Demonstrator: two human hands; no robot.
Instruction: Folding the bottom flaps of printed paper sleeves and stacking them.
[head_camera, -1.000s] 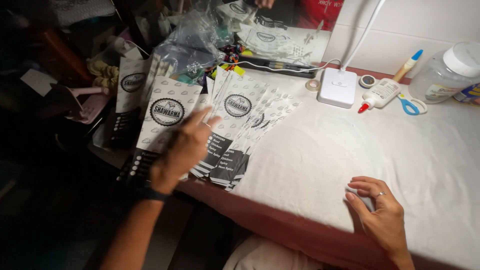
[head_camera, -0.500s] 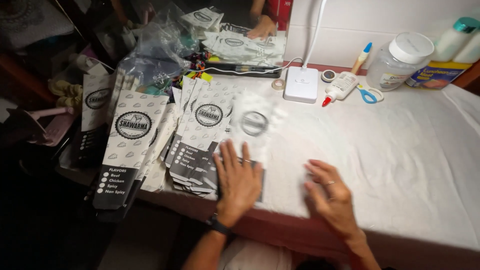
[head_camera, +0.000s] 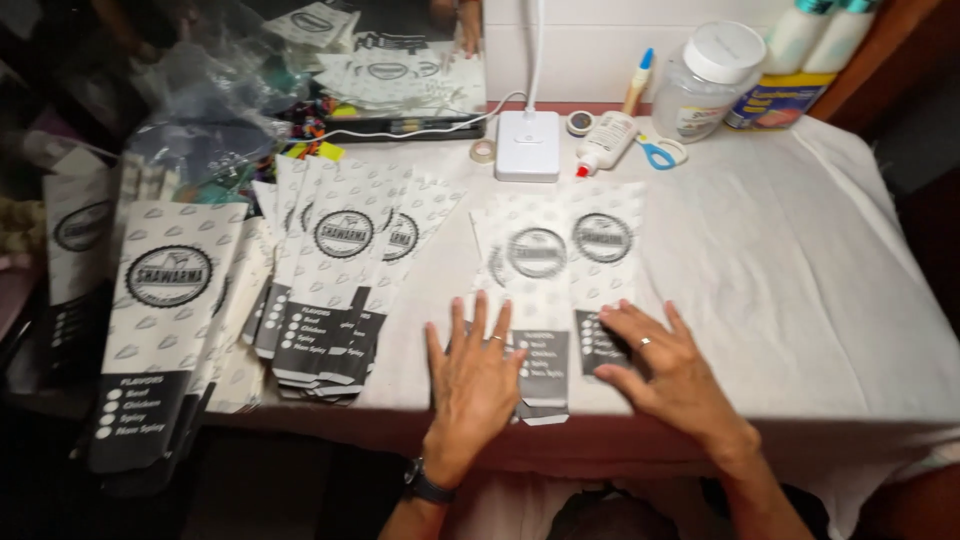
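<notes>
Two flat white paper sleeves with a round black emblem and a dark lower panel lie side by side near the table's front edge: the left sleeve (head_camera: 532, 280) and the right sleeve (head_camera: 603, 262). My left hand (head_camera: 475, 378) rests palm down, fingers spread, on the lower end of the left sleeve. My right hand (head_camera: 665, 362) presses flat on the dark lower panel of the right sleeve. A fanned stack of the same sleeves (head_camera: 335, 270) lies to the left, and a further pile (head_camera: 160, 330) hangs over the table's left edge.
A white cloth covers the table (head_camera: 800, 280). At the back stand a white lamp base (head_camera: 528, 145), a glue bottle (head_camera: 606, 142), blue scissors (head_camera: 659, 153), a tape roll (head_camera: 484, 151) and a clear lidded jar (head_camera: 706, 82). Plastic bags (head_camera: 215, 110) are heaped at back left.
My left hand left the fanned stack and came to the table's front edge. Both hands now lie flat on two sleeves laid side by side. The camera has tilted and moved closer.
</notes>
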